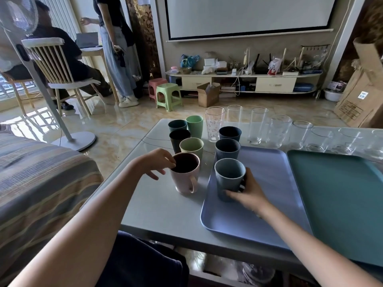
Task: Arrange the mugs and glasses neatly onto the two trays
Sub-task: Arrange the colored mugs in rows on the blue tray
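Our left hand (158,162) pinches the rim of the pink mug (185,176), which stands on the worktop (157,206) just left of the lavender tray (267,204). Our right hand (249,192) curls around the grey-blue mug (229,179) standing on that tray's near left part. The teal tray (342,204) lies alongside; clear glasses (258,125) line the worktop's far edge.

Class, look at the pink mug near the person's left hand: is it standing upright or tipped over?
Upright. The pink mug stands on its base on the table, its round mouth facing up.
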Tool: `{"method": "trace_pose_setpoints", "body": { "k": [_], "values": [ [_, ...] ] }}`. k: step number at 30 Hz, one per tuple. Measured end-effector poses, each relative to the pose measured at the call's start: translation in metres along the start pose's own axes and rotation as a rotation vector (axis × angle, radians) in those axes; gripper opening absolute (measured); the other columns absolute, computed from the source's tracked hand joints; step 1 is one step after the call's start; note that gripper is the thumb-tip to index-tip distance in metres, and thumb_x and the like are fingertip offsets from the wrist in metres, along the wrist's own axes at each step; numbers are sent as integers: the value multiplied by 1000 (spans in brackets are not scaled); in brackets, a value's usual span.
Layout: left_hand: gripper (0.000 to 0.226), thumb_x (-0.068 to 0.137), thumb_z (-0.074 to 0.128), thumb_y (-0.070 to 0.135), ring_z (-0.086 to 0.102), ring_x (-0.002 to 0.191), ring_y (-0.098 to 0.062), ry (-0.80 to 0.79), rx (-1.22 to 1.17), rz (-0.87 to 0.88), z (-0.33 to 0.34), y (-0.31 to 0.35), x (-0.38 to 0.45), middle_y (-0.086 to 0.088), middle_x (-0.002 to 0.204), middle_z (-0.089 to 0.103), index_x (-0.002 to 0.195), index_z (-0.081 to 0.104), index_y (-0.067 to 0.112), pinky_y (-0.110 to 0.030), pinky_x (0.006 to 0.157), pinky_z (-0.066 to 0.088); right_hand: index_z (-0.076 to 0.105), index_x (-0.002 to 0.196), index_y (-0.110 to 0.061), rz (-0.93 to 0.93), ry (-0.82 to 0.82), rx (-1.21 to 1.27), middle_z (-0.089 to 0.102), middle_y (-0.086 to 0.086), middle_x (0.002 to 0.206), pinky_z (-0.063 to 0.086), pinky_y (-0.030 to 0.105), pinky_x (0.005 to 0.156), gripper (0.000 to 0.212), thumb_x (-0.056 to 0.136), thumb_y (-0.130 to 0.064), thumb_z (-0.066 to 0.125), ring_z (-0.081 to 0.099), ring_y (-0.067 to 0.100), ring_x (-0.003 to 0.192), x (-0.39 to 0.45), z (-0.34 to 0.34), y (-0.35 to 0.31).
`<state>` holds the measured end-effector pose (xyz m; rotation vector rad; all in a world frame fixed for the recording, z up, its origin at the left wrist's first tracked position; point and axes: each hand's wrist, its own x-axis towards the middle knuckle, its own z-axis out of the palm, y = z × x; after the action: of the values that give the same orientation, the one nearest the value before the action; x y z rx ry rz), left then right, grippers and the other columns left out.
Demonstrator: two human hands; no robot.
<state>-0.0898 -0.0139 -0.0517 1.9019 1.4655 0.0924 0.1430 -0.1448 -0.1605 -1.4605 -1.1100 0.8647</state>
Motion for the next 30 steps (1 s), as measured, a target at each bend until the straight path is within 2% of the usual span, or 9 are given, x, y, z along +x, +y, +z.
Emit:
{"method": "trace_pose_setpoints", "body": {
  "k": [7, 9, 12, 14, 16, 19, 24, 27, 30],
  "values": [
    [17, 92, 51, 19, 64, 91, -21, -8, 33, -5, 6, 6, 5, -3, 111, 59, 106, 61, 20, -29, 63, 53, 37, 116, -28, -1, 20, -30, 57, -8, 110, 51, 39, 91, 71, 66, -3, 81, 57, 19, 106, 6, 4, 0],
    [20, 93, 50, 21, 63, 92, -21, -7, 31, -3, 7, 5, 6, -4, 110, 58, 110, 61, 19, -29, 63, 52, 32, 119, -30, 9, -23, -60, 54, -4, 118, 50, 34, 92, 75, 68, -4, 80, 54, 17, 110, 6, 3, -1],
    [21, 93, 48, 19, 63, 82, -21, 111, -55, -1, 4, 1, 14, -8, 108, 60, 105, 64, 14, -31, 60, 52, 23, 129, -27, -2, -96, 44, 44, -3, 127, 48, 15, 73, 78, 67, -4, 65, 48, 17, 113, 3, -1, -4],
    [25, 91, 41, 10, 63, 73, -25, 282, -130, 30, 0, -4, 23, -14, 100, 64, 98, 65, 8, -34, 58, 54, 20, 139, -23, -10, -80, 109, 39, -3, 135, 45, 12, 56, 83, 62, -6, 48, 46, 17, 111, 1, -7, -8],
    [28, 90, 39, 6, 65, 82, -33, 439, 19, 135, -6, -9, 38, -17, 98, 66, 105, 63, 7, -41, 64, 55, 20, 143, -22, -18, -66, 84, 35, -3, 137, 43, 11, 53, 88, 59, -7, 44, 40, 17, 121, 3, -14, -12],
    [37, 90, 44, 1, 59, 104, -33, 532, 284, 288, -10, -15, 64, -14, 120, 60, 121, 57, 15, -44, 85, 52, 24, 137, -26, -53, -57, 49, 36, -2, 134, 43, 11, 60, 82, 62, -2, 44, 40, 18, 124, 11, -18, -13],
    [54, 89, 52, 0, 43, 128, -31, 437, 544, 367, -6, -8, 109, -9, 145, 40, 137, 47, 23, -44, 100, 44, 27, 130, -28, -61, -81, 28, 43, 1, 134, 46, 10, 69, 76, 70, 15, 46, 53, 13, 113, 26, -17, -3],
    [32, 89, 60, 14, 44, 123, -34, 427, 571, 385, -3, -2, 134, -8, 139, 45, 120, 62, 19, -50, 97, 45, 30, 129, -25, -54, -99, 46, 46, -1, 132, 46, 17, 87, 78, 74, 27, 48, 54, 5, 110, 28, -16, 2],
    [14, 85, 64, 16, 50, 111, -31, 449, 542, 393, -2, -1, 147, -9, 122, 60, 99, 70, 14, -49, 90, 48, 30, 130, -28, -54, -122, 44, 47, -3, 133, 44, 23, 94, 77, 76, 22, 53, 54, 4, 114, 26, -18, 3]
  ]
}}
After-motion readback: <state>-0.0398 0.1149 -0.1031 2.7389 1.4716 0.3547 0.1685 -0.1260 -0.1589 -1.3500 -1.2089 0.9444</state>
